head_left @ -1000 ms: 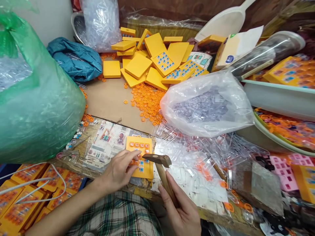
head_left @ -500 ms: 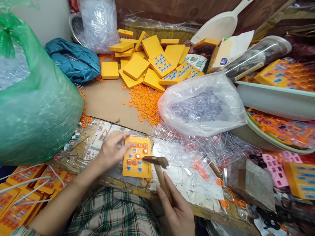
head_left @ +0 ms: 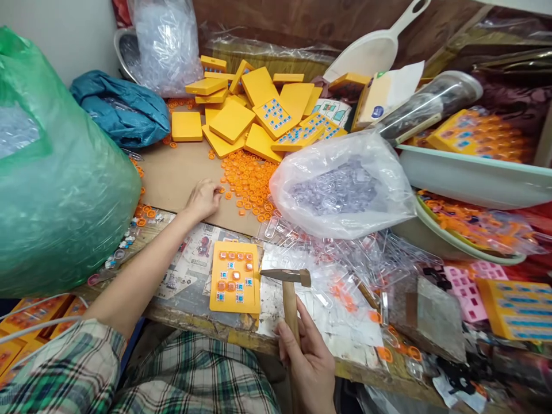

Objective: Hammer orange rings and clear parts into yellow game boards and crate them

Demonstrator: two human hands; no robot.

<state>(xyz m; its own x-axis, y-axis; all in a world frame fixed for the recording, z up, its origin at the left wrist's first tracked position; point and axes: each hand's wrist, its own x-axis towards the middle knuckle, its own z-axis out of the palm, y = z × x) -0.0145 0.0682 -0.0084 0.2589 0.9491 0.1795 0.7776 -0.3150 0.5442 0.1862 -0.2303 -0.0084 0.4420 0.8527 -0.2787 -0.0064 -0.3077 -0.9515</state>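
My left hand [head_left: 204,199] reaches over the brown board, its fingers pinched on a small orange plastic cap [head_left: 221,190] beside a pile of orange caps [head_left: 248,178]. In my right hand [head_left: 308,356] is a hammer [head_left: 290,307], gripped by its wooden handle, head up. The hammer's narrow end points left, close to the right edge of a yellow plate [head_left: 235,296]. That plate lies flat at the bench's front, with several orange caps and blue-centred square pieces set on its face. The caps and squares sit in uneven rows.
A white bag of clear pieces [head_left: 340,221] stands right of the pile. Yellow plates [head_left: 233,121] are heaped behind. A large green bag [head_left: 64,213] rises at left. Clear plastic strips [head_left: 357,259] and a metal block [head_left: 440,322] lie at right.
My left hand has moved from the plate forward to the orange pile and closed on a cap. The hammer has shifted right, off the plate, its head now more level.
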